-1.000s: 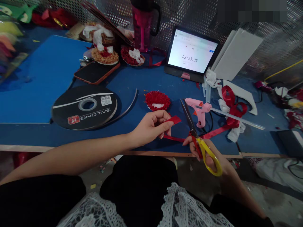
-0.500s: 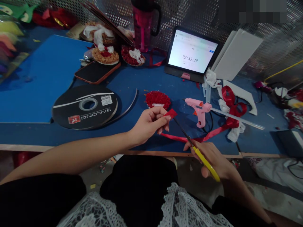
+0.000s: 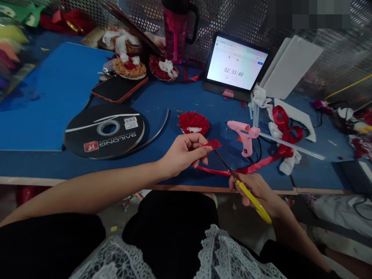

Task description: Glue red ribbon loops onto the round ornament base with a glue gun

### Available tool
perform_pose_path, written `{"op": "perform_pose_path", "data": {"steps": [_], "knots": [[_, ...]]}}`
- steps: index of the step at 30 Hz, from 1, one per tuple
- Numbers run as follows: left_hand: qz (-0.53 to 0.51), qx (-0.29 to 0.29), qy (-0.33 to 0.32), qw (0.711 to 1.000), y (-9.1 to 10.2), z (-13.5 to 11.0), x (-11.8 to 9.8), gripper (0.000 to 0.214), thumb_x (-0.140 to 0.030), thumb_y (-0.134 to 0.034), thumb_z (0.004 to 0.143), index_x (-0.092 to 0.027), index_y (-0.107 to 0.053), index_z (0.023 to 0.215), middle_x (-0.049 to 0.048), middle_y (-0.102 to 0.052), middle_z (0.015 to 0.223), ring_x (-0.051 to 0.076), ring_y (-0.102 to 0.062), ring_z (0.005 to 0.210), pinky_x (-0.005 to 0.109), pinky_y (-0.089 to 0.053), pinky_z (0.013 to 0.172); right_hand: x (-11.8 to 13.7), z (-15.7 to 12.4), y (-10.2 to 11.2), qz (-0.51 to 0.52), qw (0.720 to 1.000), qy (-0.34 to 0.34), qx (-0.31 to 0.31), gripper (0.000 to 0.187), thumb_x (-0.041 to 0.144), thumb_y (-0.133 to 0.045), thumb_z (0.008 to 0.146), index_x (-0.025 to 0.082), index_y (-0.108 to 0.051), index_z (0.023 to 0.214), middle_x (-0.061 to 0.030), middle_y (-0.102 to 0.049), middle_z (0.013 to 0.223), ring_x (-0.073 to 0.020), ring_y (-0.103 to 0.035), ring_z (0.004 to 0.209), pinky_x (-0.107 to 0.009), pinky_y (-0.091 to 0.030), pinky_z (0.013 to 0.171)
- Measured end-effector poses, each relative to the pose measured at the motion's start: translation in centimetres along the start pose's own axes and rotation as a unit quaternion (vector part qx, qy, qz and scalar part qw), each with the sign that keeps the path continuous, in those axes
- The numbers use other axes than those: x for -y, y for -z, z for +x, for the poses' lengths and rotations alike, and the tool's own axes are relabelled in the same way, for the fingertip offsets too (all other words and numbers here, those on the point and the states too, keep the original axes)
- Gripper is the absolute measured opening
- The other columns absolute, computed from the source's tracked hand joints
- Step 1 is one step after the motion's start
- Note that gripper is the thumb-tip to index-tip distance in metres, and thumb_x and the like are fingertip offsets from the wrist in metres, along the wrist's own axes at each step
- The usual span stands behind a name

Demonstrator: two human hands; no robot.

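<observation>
Between the thumb and fingers of my left hand (image 3: 187,153) is pinched a red ribbon (image 3: 214,144), its short end sticking out to the right. My right hand (image 3: 257,192) grips yellow-handled scissors (image 3: 252,201), whose blades point up and left with the tips at the ribbon's end. More of the red ribbon runs along the table below the hands to a loose coil on the right. Just beyond my left hand lies a round red tufted piece (image 3: 194,121) with a white patch. A pink glue gun (image 3: 244,133) rests on its side beyond the scissors.
A black ribbon spool (image 3: 84,130) lies at left, beside a blue sheet (image 3: 43,97). Behind are a phone (image 3: 119,88), decorated round pieces (image 3: 129,69), a pink tumbler (image 3: 175,33) and a tablet (image 3: 236,64). White boards (image 3: 293,69) lean against the mesh.
The ribbon's end in my left hand has shifted slightly right and tilted. My right fingers have drawn closer around the scissor handles. The tablet's timer has advanced one second.
</observation>
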State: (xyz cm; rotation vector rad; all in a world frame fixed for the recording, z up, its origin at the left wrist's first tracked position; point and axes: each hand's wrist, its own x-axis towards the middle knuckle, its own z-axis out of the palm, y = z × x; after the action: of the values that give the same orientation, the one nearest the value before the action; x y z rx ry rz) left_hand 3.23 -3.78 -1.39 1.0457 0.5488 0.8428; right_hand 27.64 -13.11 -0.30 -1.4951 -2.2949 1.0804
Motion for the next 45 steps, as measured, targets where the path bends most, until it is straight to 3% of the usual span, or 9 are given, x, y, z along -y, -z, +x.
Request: {"op": "perform_pose_path", "data": {"steps": [6, 14, 17, 20, 25, 33, 40, 45], "knots": [[-0.003, 0.009, -0.007, 1.000, 0.0, 0.0, 0.1, 0.022, -0.022, -0.070, 0.080, -0.013, -0.053, 0.070, -0.0023, -0.063, 0.054, 0.000, -0.043, 0.035, 0.011, -0.030, 0.036, 0.0, 0.0, 0.1, 0.041, 0.998, -0.029, 0.027, 0.043, 0.053, -0.036, 0.097, 0.018, -0.055, 0.080, 0.0018, -0.055, 0.053, -0.0099, -0.046, 0.046, -0.022, -0.029, 0.045], [-0.003, 0.017, -0.011, 1.000, 0.1, -0.1, 0.2, 0.022, -0.023, -0.070, 0.081, -0.013, -0.052, 0.072, -0.0020, -0.063, 0.055, 0.000, -0.044, 0.036, 0.011, -0.031, 0.036, -0.6, 0.0, 0.1, -0.003, 1.000, 0.000, -0.006, 0.035, 0.045, -0.046, 0.094, 0.018, -0.054, 0.073, 0.0005, -0.058, 0.057, -0.0097, -0.050, 0.049, -0.021, -0.032, 0.048], [0.002, 0.022, -0.008, 1.000, 0.0, 0.0, 0.2, 0.020, -0.024, -0.068, 0.082, -0.013, -0.053, 0.074, -0.0023, -0.063, 0.056, 0.000, -0.044, 0.037, 0.010, -0.033, 0.037, -0.6, 0.1, -0.1, 0.021, 0.999, 0.021, -0.035, 0.038, 0.050, -0.047, 0.092, 0.018, -0.054, 0.074, 0.0023, -0.054, 0.055, -0.0085, -0.045, 0.047, -0.021, -0.029, 0.046], [0.023, 0.063, 0.020, 0.998, -0.2, 0.0, 0.4, 0.018, -0.024, -0.067, 0.082, -0.012, -0.054, 0.077, -0.0024, -0.063, 0.058, 0.000, -0.046, 0.039, 0.010, -0.037, 0.040, -0.1, 0.7, -0.5, 0.072, 0.993, 0.044, -0.081, 0.034, 0.048, -0.053, 0.089, 0.017, -0.056, 0.076, 0.0054, -0.046, 0.053, -0.0069, -0.038, 0.044, -0.021, -0.027, 0.043], [0.052, 0.127, 0.098, 0.986, -0.7, -0.6, 1.2, 0.019, -0.022, -0.068, 0.079, -0.014, -0.054, 0.088, -0.0025, -0.063, 0.064, 0.004, -0.054, 0.047, 0.012, -0.044, 0.045, 1.5, 2.5, -1.3, 0.152, 0.980, 0.010, -0.129, 0.022, 0.037, -0.056, 0.087, 0.017, -0.060, 0.081, 0.0079, -0.041, 0.049, -0.0062, -0.039, 0.040, -0.020, -0.029, 0.042], [0.084, 0.152, 0.088, 0.981, -0.7, -0.9, 1.2, 0.024, -0.027, -0.071, 0.077, -0.015, -0.050, 0.082, -0.0024, -0.059, 0.065, 0.007, -0.055, 0.056, 0.015, -0.047, 0.048, 3.4, 4.7, -1.7, 0.120, 0.977, -0.033, -0.173, 0.014, 0.029, -0.053, 0.077, 0.019, -0.054, 0.069, 0.0066, -0.042, 0.045, -0.0070, -0.038, 0.038, -0.020, -0.028, 0.039], [0.105, 0.145, 0.072, 0.981, -0.5, -0.8, 0.9, 0.017, -0.028, -0.059, 0.088, -0.013, -0.053, 0.082, -0.0020, -0.059, 0.065, 0.004, -0.051, 0.053, 0.013, -0.043, 0.048, 2.0, 3.7, -1.6, 0.159, 0.964, -0.045, -0.208, 0.020, 0.037, -0.054, 0.083, 0.019, -0.057, 0.075, 0.0060, -0.043, 0.047, -0.0083, -0.039, 0.039, -0.022, -0.030, 0.040], [0.095, 0.105, 0.027, 0.990, -0.2, -0.6, 0.8, 0.020, -0.029, -0.060, 0.088, -0.014, -0.051, 0.079, -0.0024, -0.059, 0.060, 0.002, -0.047, 0.045, 0.011, -0.038, 0.044, -0.5, 2.1, -1.9, 0.196, 0.971, 0.012, -0.139, 0.058, 0.074, -0.045, 0.080, 0.018, -0.060, 0.088, 0.0030, -0.045, 0.054, -0.0107, -0.038, 0.044, -0.026, -0.029, 0.043]]}}
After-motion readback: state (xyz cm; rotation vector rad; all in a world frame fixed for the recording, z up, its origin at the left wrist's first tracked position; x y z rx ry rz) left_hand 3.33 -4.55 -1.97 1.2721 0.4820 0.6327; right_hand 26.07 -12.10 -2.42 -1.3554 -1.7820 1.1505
